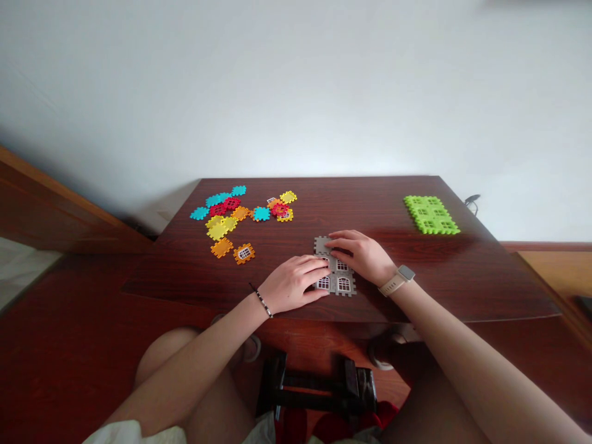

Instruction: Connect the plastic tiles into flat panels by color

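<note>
A small panel of interlocking grey building tiles (344, 284), several with white arched windows, lies flat near the table's front edge. My left hand (292, 281) rests over its left side, fingers stretched across the tiles and thumb spread along the lower edge. At the upper right of the panel my right hand (363, 253) has its thumb and fingers closed on a grey tile; the grip is partly hidden. A plain grey tile (320, 245) shows at the upper left, by the right fingertips. Both hands cover parts of the panel.
Loose blue, red, yellow and orange tiles (222, 229) lie scattered at the table's left. A joined lime-green panel with windows (430, 214) lies at the right. The dark wooden table (361, 203) stands against a white wall (296, 92). A black object (319, 394) is below the front edge.
</note>
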